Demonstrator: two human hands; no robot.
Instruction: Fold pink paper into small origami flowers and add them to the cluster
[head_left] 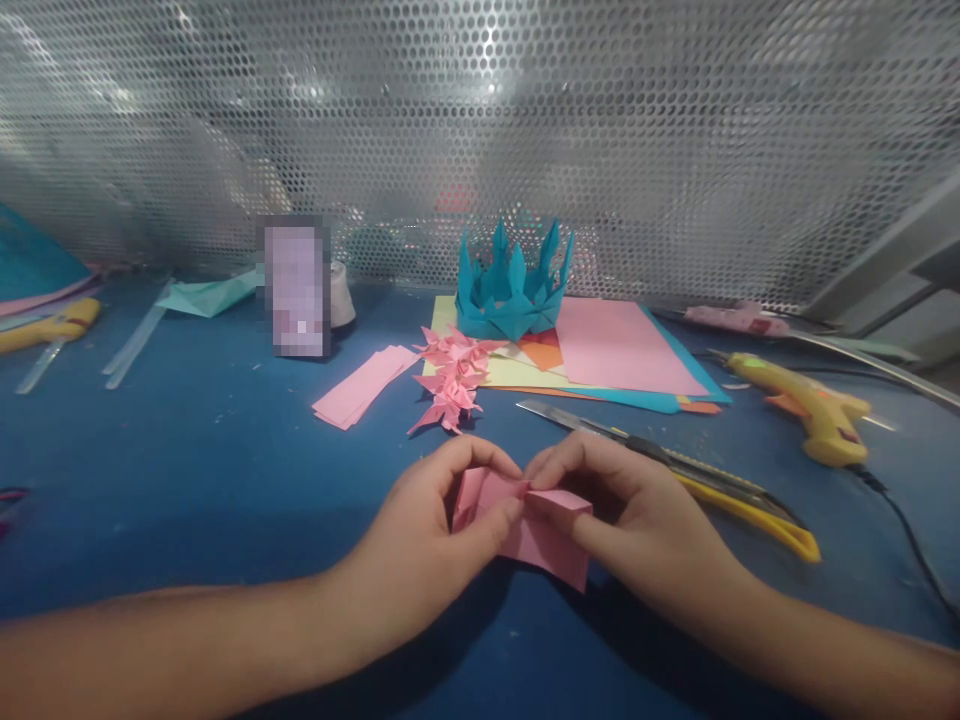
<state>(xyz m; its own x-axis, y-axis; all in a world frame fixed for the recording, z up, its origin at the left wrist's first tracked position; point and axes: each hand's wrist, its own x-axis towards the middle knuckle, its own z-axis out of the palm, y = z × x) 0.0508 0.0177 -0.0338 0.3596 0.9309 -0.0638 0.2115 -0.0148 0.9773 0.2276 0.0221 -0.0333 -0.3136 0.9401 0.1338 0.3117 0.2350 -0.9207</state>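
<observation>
A folded piece of pink paper (551,548) is held between both hands just above the blue table. My left hand (442,520) pinches its upper left part with thumb and fingertips. My right hand (622,500) pinches the top edge right beside it, the fingertips of both hands nearly meeting. Creases and a turned-over flap show in the paper; part of it is hidden behind the fingers. Just beyond my hands lie several pink folded-paper pieces with pointed tips (452,385). A yellow utility knife (697,485) with its blade out lies beside my right hand.
Pink paper strips (364,388) lie at left of centre. A teal paper crown (514,285) stands on coloured sheets (630,345). A yellow glue gun (814,405) with a cord is at right, another (56,325) at far left. A phone (300,290) leans upright before a perforated metal panel (390,120).
</observation>
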